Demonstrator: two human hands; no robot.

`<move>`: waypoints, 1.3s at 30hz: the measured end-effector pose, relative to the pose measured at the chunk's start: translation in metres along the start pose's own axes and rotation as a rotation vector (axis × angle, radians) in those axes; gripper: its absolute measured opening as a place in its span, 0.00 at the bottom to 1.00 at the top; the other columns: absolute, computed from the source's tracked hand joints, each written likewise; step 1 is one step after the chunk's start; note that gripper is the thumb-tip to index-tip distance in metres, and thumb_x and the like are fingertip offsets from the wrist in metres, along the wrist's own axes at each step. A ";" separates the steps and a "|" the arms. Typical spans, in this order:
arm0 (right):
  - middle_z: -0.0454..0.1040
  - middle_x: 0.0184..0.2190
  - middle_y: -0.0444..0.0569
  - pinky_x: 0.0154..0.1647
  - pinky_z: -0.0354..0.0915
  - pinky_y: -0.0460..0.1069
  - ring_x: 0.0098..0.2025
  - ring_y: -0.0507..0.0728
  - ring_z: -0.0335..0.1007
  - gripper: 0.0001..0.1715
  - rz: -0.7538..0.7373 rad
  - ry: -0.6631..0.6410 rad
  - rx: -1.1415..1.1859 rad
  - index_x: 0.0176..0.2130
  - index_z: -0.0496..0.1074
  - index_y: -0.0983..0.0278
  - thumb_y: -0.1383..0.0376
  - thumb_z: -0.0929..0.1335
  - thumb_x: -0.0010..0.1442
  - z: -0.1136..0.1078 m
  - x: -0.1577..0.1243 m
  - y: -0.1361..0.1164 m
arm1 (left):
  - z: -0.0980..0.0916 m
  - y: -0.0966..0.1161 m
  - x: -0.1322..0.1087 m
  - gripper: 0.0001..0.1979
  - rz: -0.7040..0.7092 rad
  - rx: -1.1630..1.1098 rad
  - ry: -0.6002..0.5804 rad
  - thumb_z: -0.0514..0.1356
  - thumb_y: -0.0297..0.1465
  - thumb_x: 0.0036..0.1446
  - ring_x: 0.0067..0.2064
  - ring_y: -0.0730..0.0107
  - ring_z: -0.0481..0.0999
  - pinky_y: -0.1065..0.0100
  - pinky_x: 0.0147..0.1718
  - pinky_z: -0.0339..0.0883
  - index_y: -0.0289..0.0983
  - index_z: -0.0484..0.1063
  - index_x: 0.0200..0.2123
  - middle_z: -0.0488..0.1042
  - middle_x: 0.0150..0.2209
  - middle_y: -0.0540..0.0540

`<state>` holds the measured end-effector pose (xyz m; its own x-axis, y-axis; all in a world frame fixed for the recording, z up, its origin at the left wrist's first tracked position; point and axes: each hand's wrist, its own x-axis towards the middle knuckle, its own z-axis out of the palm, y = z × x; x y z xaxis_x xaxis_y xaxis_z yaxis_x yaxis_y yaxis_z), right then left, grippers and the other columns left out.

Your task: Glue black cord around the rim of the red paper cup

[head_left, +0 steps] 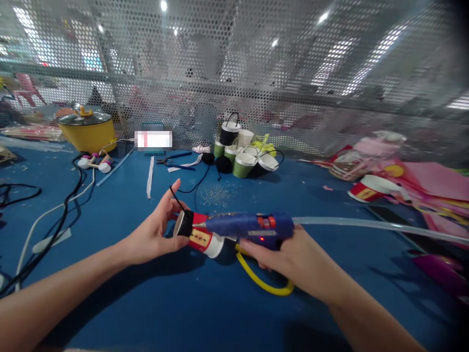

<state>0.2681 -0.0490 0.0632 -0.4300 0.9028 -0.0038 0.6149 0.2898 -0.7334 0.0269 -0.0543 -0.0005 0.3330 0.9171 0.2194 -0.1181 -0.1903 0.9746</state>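
My left hand (161, 225) grips a paper cup (200, 238), red and white with a yellow label, tilted on its side. Black cord (187, 222) is wound round the cup's left end, and a strand runs up over my left fingers. In my right hand (289, 254) is a blue glue gun (249, 226) with a small red light lit. Its metal nozzle points left, right at the cord-wrapped part; whether it touches is unclear. A long clear glue stick (366, 226) extends from the gun's back. A yellow loop (267, 288) hangs below the gun.
Several small cups (245, 164) with cord handles stand by the mesh wall (227, 58), beside black yarn balls (223, 165). Pliers (174, 157) lie left of them. A yellow pot (88, 132) and cables (66, 205) occupy the left. Another red cup (372, 188) lies at right.
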 end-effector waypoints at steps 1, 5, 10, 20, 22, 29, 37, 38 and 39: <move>0.67 0.15 0.42 0.24 0.64 0.48 0.19 0.53 0.63 0.13 -0.026 0.005 -0.040 0.19 0.66 0.58 0.59 0.65 0.53 0.002 -0.001 0.001 | 0.000 0.000 0.001 0.50 -0.006 -0.007 0.005 0.64 0.26 0.48 0.46 0.63 0.65 0.59 0.47 0.57 0.52 0.33 0.64 0.62 0.44 0.47; 0.70 0.17 0.45 0.26 0.64 0.50 0.23 0.56 0.66 0.12 -0.052 0.013 -0.133 0.19 0.68 0.56 0.62 0.64 0.52 0.007 -0.003 0.006 | 0.001 0.001 0.003 0.51 -0.048 -0.020 0.038 0.64 0.27 0.47 0.44 0.63 0.66 0.58 0.46 0.57 0.49 0.33 0.64 0.64 0.42 0.47; 0.71 0.18 0.46 0.26 0.64 0.50 0.22 0.56 0.67 0.10 -0.043 0.014 -0.230 0.23 0.73 0.55 0.63 0.64 0.52 0.006 -0.003 0.007 | 0.002 0.000 0.003 0.52 -0.060 -0.007 0.040 0.65 0.27 0.46 0.44 0.62 0.66 0.56 0.46 0.57 0.47 0.32 0.64 0.64 0.41 0.47; 0.76 0.26 0.45 0.32 0.69 0.51 0.30 0.58 0.73 0.11 -0.005 0.101 -0.122 0.29 0.73 0.57 0.57 0.64 0.53 0.002 -0.001 0.007 | 0.001 -0.002 0.003 0.49 -0.016 -0.016 -0.001 0.64 0.28 0.48 0.48 0.60 0.65 0.55 0.48 0.56 0.50 0.34 0.64 0.63 0.44 0.46; 0.77 0.27 0.45 0.35 0.69 0.51 0.31 0.58 0.73 0.09 -0.008 0.098 -0.141 0.29 0.73 0.56 0.58 0.64 0.53 0.003 0.000 0.009 | 0.001 -0.002 0.002 0.49 -0.006 -0.019 -0.009 0.64 0.27 0.48 0.48 0.60 0.65 0.55 0.49 0.57 0.51 0.34 0.64 0.63 0.45 0.46; 0.72 0.18 0.46 0.26 0.66 0.51 0.24 0.58 0.69 0.11 -0.043 0.049 -0.312 0.23 0.73 0.56 0.62 0.64 0.52 0.007 -0.002 0.012 | 0.001 -0.002 0.000 0.49 0.018 0.026 -0.018 0.64 0.25 0.49 0.49 0.60 0.65 0.55 0.49 0.57 0.51 0.34 0.64 0.62 0.46 0.46; 0.71 0.20 0.47 0.24 0.63 0.50 0.22 0.56 0.66 0.10 -0.060 0.027 -0.273 0.25 0.72 0.57 0.65 0.63 0.53 0.001 -0.004 -0.012 | 0.001 -0.003 0.001 0.51 -0.009 0.057 0.003 0.65 0.27 0.48 0.44 0.64 0.66 0.58 0.46 0.60 0.50 0.32 0.64 0.64 0.43 0.47; 0.71 0.20 0.46 0.23 0.63 0.49 0.22 0.55 0.65 0.10 -0.057 0.028 -0.272 0.25 0.71 0.57 0.65 0.63 0.53 0.002 -0.004 -0.012 | 0.001 -0.004 0.001 0.51 -0.008 0.068 0.005 0.65 0.27 0.48 0.44 0.64 0.66 0.58 0.46 0.60 0.50 0.32 0.64 0.64 0.43 0.47; 0.70 0.20 0.46 0.22 0.62 0.49 0.21 0.55 0.65 0.09 -0.054 0.029 -0.269 0.25 0.71 0.57 0.66 0.63 0.53 0.003 -0.004 -0.011 | 0.000 -0.004 0.001 0.51 -0.009 0.076 0.006 0.65 0.27 0.48 0.44 0.64 0.66 0.58 0.46 0.60 0.50 0.32 0.64 0.64 0.43 0.47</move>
<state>0.2613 -0.0567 0.0689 -0.4499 0.8915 0.0530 0.7471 0.4081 -0.5247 0.0280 -0.0526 -0.0043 0.3282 0.9208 0.2107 -0.0436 -0.2081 0.9771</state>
